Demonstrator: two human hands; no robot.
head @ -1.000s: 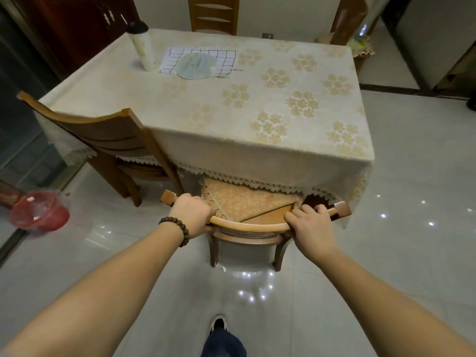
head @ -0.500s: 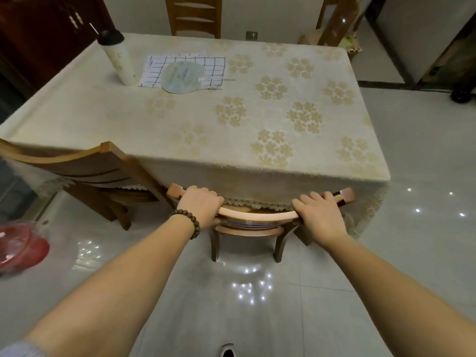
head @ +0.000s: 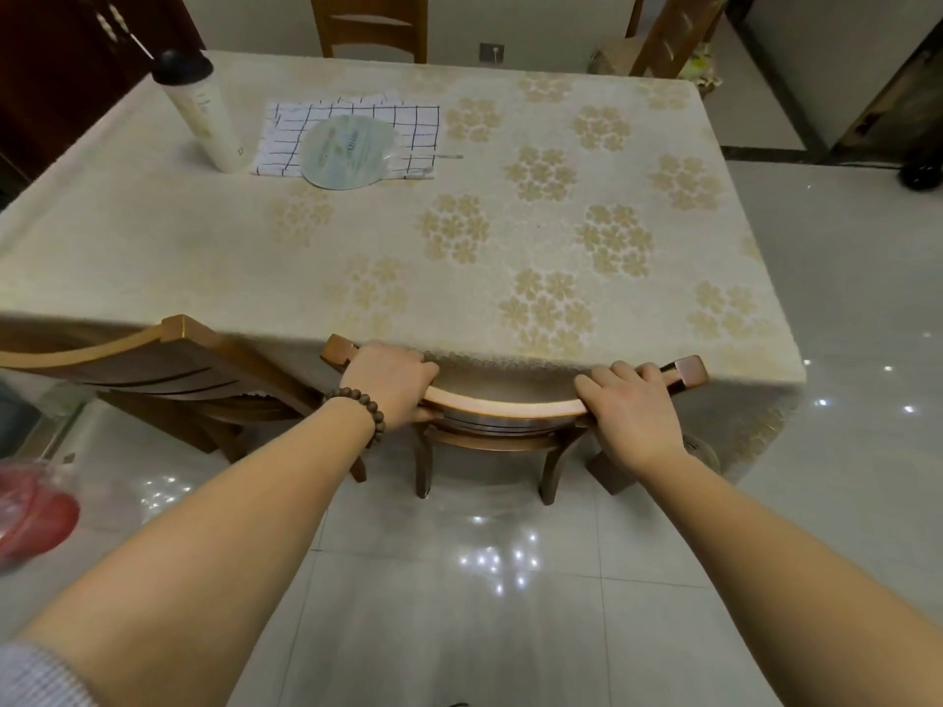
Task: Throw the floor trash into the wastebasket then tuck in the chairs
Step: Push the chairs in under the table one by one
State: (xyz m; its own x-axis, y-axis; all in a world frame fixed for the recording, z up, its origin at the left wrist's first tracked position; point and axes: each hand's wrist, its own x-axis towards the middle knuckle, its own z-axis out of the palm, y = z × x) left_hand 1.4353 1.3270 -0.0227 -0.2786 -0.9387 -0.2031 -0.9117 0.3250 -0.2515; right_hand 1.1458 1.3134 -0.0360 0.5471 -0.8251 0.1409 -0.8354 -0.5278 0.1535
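Both hands grip the curved top rail of the chair (head: 502, 408) at the near edge of the table (head: 153, 257). The left hand (head: 390, 382) wraps the rail near its left end, fingers curled over the top and thumb underneath, a bead bracelet (head: 362, 405) on the wrist. The right hand (head: 630, 408) clasps the rail near its right end, fingers curled over the front. The chair sits tucked in, its seat under the floral tablecloth (head: 536, 232) and its backrest right against the hanging cloth edge. A second chair (head: 153, 369) stands just to the left, angled, its back also close to the table edge. On the table lie a white bottle (head: 201, 112) with a dark cap, a checked cloth (head: 286, 140) and a round fan (head: 344, 153) on top of it. A red wastebasket (head: 33, 512) with a clear liner sits on the tiled floor (head: 459, 630) at the far left. Two more chairs stand beyond the far side
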